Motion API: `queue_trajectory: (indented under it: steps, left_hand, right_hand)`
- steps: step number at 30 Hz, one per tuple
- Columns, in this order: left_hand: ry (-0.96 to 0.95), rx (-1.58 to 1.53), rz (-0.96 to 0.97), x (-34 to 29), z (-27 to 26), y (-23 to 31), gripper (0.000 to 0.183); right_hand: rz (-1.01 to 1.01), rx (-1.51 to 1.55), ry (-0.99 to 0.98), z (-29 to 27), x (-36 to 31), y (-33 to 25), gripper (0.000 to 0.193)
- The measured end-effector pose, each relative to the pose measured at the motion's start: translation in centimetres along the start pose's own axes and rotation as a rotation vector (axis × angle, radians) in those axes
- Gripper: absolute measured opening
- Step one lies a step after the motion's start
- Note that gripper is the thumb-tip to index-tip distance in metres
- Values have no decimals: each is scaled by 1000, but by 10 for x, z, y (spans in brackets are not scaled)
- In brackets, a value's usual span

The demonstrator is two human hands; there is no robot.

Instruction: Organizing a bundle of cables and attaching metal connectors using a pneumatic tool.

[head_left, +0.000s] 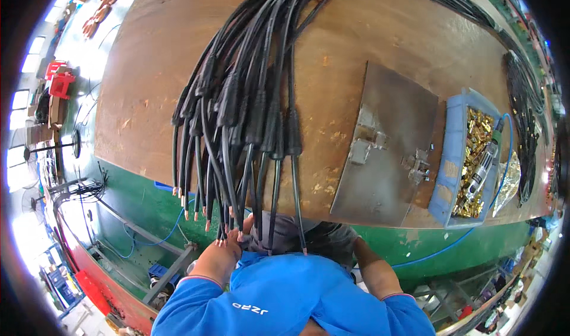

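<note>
A thick bundle of black cables (261,57) lies over the wooden table (332,92), with black moulded sleeves (227,101) near the ends. The thinner leads hang past the near edge, their bare copper tips (222,241) showing. Behind these tips, at the table's edge, is my left hand (247,222); the leads cover most of it, and whether it grips any of them is hidden. My right forearm (377,270) reaches down beside my grey shorts (338,241), and its hand is out of sight below the table edge.
A dark metal plate (389,146) with metal fixtures (368,140) lies right of the cables. Beyond it stands a blue bin (454,152) of small brass terminals (475,134), with a cylindrical tool (484,170) and blue hose (509,152). More cables (522,128) hang at the right.
</note>
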State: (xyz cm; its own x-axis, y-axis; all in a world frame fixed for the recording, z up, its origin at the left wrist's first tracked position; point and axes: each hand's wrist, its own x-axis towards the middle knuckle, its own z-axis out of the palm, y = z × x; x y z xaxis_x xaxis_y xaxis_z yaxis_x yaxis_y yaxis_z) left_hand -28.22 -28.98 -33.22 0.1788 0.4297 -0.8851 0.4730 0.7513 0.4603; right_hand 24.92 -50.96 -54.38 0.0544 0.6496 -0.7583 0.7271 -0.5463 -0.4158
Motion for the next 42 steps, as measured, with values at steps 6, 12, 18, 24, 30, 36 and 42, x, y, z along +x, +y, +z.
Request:
queue_trajectory:
  steps: [6, 12, 18, 24, 30, 36, 42]
  left_hand:
    - [113, 322, -2, 87, 1, 80, 56]
    - [415, -55, 550, 99, -43, 95, 30]
    - [857, -487, 921, -25, -59, 195, 25]
    - [769, 123, 1529, -146, 9, 331, 18]
    - [117, 1222, 2026, -151, 97, 469, 14]
    - [-30, 1494, 1851, -105, 106, 491, 21]
    - [-72, 1386, 1786, -105, 88, 490, 16]
  right_hand:
    - [367, 97, 389, -142, -33, -96, 37]
    - [-324, 641, 619, -272, -179, -287, 41]
    - [-415, 858, 230, -293, -188, -386, 47]
    - [-448, 915, 80, -309, -179, -420, 33]
    - [-401, 717, 143, -331, -186, -413, 28]
    - [-318, 474, 231, -338, -190, -396, 30]
    - [-359, 553, 70, -323, -176, -414, 33]
